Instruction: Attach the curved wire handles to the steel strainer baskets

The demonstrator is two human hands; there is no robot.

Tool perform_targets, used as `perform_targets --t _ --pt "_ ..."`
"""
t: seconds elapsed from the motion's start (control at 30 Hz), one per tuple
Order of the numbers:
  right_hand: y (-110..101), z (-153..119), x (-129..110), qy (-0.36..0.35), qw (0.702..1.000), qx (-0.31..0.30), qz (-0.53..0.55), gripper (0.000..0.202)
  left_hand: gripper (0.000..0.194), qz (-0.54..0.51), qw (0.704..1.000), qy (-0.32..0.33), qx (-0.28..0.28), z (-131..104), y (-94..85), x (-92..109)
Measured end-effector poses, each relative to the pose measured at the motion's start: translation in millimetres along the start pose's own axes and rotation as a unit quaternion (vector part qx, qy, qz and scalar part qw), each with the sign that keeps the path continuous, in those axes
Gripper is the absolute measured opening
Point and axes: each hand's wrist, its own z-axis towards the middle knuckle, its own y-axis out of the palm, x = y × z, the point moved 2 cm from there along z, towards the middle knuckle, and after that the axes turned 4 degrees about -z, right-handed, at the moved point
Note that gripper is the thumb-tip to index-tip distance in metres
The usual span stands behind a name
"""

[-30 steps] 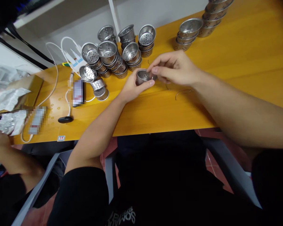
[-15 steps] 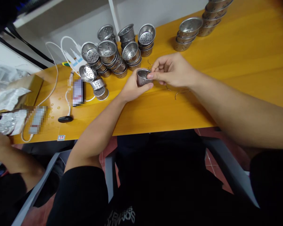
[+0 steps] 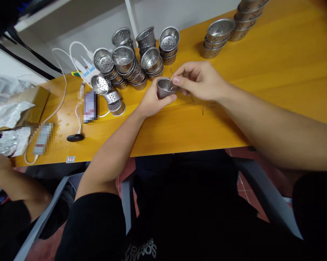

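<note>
Cup (image 3: 162, 93), metal and pierced with holes, sits in the head view with the left hand's (image 3: 155, 99) grip clamped round it, between the counter's (image 3: 288, 79) front edge and the stacked cups (image 3: 124, 59) near its back edge. The right hand's (image 3: 200, 82) thumb and forefinger are together, apparently on a thin wire (image 3: 171, 86). That thumb has just risen, baring the wire inside the cup; threading probably remains unfinished.

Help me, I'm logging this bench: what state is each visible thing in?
Held cup, mouth up, gripped by the left hand
Right hand, fingers pinched at the cup's rim
Cup stacks, nested
Curved wire, lying loose
White cable, looped
Blurred devices, on or off unclear
</note>
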Motion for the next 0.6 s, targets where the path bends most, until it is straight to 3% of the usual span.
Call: perform_targets --t 0.07,0.13,0.33,0.6 --pt "-2 -1 -3 -0.005 0.999 0.048 -0.025 0.067 0.09 -0.004 1.0 -0.007 0.009 1 -0.8 -2" --pt "-4 -2 -6 -0.018 0.995 0.066 -0.078 0.056 0.092 -0.004 1.0 -0.013 0.012 1 -1.8 -5" --pt "-6 -5 -7 -0.046 0.985 0.028 -0.166 0.023 0.091 -0.007 1.0 -0.009 0.025 2 -5.5 -6" --pt "-1 -5 12 -0.097 0.975 -0.062 -0.188 0.033 0.095 -0.014 1.0 0.016 0.02 0 -2.8 -5"
